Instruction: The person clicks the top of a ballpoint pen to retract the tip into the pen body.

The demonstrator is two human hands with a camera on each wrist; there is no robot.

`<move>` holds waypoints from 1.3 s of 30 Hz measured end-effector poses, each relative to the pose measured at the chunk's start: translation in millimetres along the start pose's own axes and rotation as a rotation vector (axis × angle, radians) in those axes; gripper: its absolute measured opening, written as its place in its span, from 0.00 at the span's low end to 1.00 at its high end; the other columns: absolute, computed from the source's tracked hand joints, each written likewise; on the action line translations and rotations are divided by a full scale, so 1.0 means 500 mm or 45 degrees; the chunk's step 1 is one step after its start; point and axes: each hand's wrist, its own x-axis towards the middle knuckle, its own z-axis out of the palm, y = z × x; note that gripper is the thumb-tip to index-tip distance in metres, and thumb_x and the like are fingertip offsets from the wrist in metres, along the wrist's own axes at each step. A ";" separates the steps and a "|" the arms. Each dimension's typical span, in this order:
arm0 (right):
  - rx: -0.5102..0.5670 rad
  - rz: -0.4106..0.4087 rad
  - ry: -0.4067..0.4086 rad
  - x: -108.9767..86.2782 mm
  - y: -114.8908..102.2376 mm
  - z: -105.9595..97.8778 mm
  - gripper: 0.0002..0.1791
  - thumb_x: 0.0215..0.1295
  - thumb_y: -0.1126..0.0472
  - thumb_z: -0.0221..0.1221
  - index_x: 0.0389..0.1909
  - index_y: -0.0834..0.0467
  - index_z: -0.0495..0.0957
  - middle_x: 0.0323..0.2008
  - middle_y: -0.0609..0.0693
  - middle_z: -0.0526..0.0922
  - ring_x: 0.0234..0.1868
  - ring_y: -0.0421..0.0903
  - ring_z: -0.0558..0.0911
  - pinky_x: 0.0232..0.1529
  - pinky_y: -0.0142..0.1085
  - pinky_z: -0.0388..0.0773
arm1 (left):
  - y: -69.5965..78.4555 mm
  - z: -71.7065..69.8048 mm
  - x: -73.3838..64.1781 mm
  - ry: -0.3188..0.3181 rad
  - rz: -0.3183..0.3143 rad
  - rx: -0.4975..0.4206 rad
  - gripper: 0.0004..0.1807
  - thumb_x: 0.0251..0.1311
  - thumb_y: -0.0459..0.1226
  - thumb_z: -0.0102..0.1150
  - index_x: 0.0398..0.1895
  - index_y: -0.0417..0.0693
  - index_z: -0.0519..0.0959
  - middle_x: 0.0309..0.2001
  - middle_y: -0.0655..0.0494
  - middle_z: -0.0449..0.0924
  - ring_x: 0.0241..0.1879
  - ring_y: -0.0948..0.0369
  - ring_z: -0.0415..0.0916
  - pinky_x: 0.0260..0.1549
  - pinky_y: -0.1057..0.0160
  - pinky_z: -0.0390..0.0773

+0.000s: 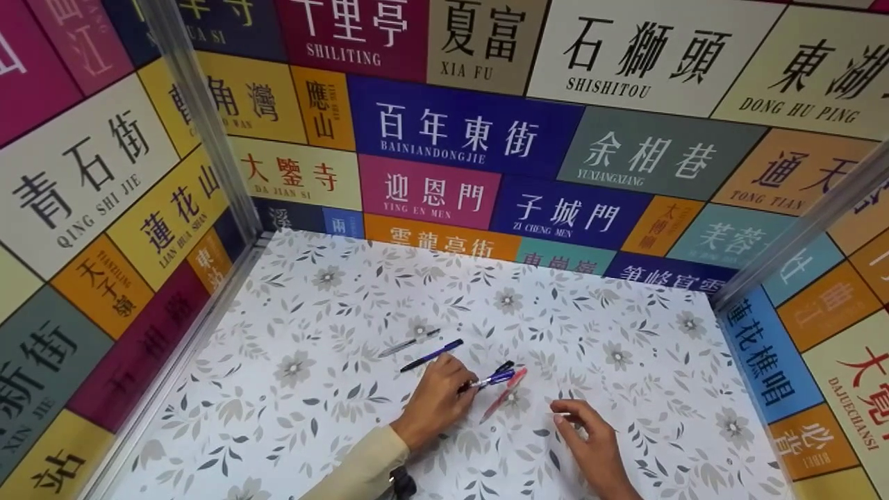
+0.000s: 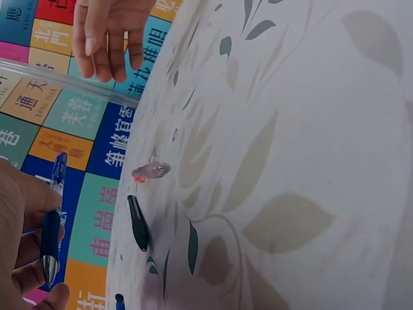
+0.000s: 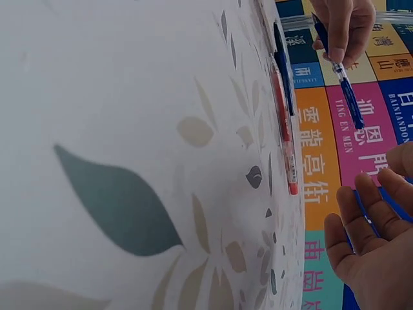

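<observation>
My left hand (image 1: 439,394) grips a blue pen (image 1: 496,378) at its barrel, its blue end pointing right. In the left wrist view this pen (image 2: 51,239) shows a silver tip at its lower end, between thumb and fingers. A red pen (image 1: 505,397) lies slantwise on the table, right of the left hand. Just beyond that hand lie another blue pen (image 1: 432,355) and a clear pen (image 1: 408,343), roughly parallel. My right hand (image 1: 592,439) hovers right of the red pen, its fingers loosely bent and holding nothing; the right wrist view shows its palm (image 3: 381,265).
The table (image 1: 333,417) has a white cover printed with grey leaves and flowers. Panels (image 1: 465,132) with colourful place-name signs enclose its back and sides. Clear strips (image 1: 208,125) run up the corners. A dark band (image 1: 401,482) circles the left wrist.
</observation>
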 end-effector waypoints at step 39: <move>0.099 0.010 -0.043 -0.016 -0.068 0.028 0.15 0.74 0.73 0.66 0.59 0.64 0.84 0.49 0.53 0.90 0.53 0.43 0.88 0.55 0.26 0.81 | 0.088 -0.012 0.012 -0.093 0.010 -0.100 0.06 0.64 0.38 0.79 0.41 0.49 0.91 0.37 0.60 0.85 0.43 0.60 0.75 0.42 0.60 0.78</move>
